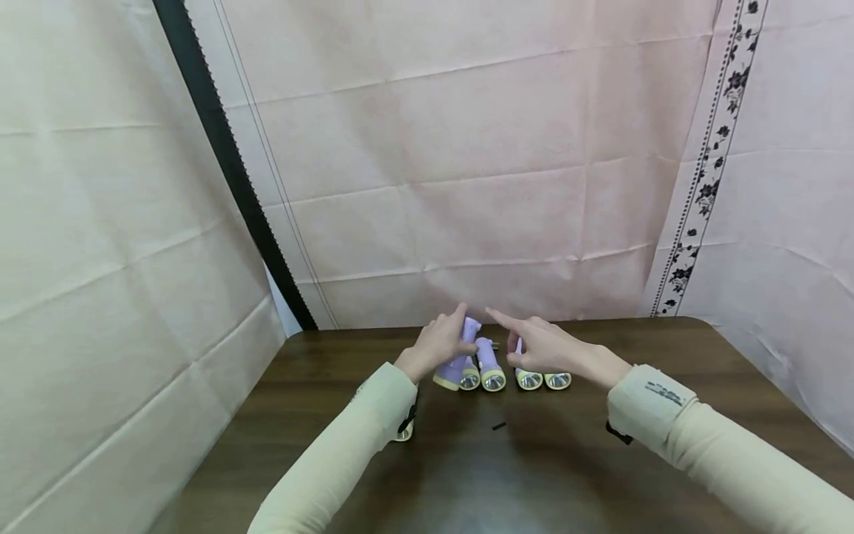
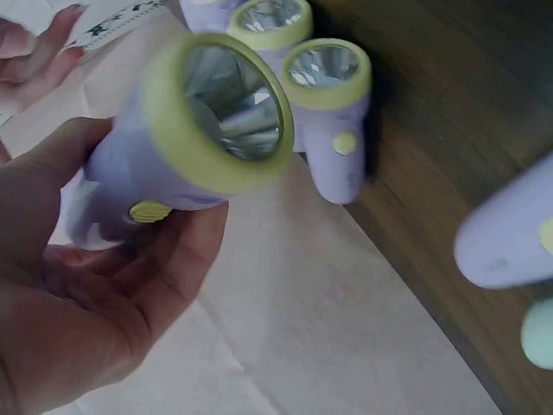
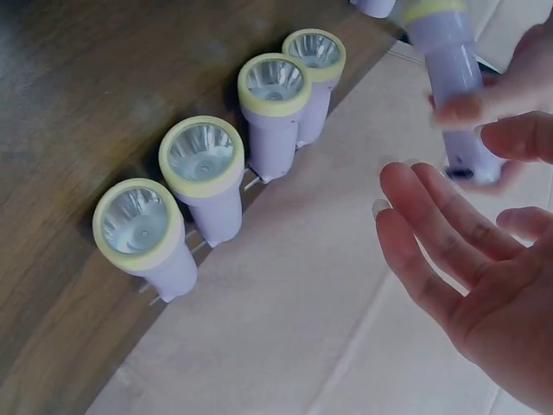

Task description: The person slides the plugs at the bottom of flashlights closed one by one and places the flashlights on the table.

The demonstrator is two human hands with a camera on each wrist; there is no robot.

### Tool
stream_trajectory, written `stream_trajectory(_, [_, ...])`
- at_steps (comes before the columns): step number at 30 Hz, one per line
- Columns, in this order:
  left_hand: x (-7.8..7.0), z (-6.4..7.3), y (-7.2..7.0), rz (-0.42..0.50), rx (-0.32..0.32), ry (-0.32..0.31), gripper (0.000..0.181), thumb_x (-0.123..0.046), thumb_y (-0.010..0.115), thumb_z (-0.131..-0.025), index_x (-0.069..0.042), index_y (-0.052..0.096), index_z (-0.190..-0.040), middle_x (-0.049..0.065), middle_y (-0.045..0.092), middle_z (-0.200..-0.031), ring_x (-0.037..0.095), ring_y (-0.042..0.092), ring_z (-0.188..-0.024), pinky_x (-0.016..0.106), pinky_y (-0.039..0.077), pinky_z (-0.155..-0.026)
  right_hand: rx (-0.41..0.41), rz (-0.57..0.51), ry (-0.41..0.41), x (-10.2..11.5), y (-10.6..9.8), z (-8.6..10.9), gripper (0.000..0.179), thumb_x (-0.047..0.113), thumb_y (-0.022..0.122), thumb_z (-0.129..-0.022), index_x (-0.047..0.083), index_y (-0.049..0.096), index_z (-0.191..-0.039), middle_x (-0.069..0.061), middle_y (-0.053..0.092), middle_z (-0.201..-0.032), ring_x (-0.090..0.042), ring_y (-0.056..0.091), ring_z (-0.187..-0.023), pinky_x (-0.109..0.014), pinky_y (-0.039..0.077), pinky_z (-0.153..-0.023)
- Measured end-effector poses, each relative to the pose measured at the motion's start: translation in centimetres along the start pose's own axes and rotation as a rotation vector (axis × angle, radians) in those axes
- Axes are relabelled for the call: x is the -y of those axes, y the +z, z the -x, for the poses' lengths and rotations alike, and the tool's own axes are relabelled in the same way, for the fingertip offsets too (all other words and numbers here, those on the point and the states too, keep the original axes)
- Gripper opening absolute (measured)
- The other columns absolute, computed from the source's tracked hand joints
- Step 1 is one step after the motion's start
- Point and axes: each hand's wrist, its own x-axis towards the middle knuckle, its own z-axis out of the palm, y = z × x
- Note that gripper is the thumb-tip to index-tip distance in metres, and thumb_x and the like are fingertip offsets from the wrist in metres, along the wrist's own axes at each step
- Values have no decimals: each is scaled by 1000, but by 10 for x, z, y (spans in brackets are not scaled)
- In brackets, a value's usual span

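A lavender flashlight (image 1: 452,371) with a yellow rim is gripped by my left hand (image 1: 437,343), lifted off the table. In the left wrist view, the thumb and fingers wrap the body of this flashlight (image 2: 164,147), its lens end tilted toward the camera and a yellow switch on its side. My right hand (image 1: 543,345) hovers to the right with nothing in it. The right wrist view has this hand (image 3: 484,285) with fingers loosely extended, close to the tail end of the held flashlight (image 3: 454,78).
Several matching flashlights (image 3: 205,164) stand in a row near the table's back edge, metal prongs showing beside some. Another flashlight (image 1: 404,432) lies partly behind the left sleeve. A small dark strip (image 1: 499,426) rests on the wooden table (image 1: 567,460). Pale cloth (image 1: 454,185) hangs behind.
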Motion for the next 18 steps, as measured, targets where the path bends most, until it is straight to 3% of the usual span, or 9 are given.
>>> stream_trajectory(6, [12,10,15,-139,38,-85,51,-38,77,-79,-15,51,-116,8,66,-92,25,63,-75,37,47,-60,2,-4,-11,1,0,1,79,11,62,-79,13,31,-151,5,67,-81,-1,51,-56,-23,43,-58])
stream_trajectory(18, [27,17,39,-255,101,-168,43,-40,73,-82,-9,59,-109,11,67,-100,26,66,-88,41,53,-69,9,13,-54,2,0,-5,62,9,61,-80,12,47,-140,9,64,-77,1,52,-60,-22,42,-57])
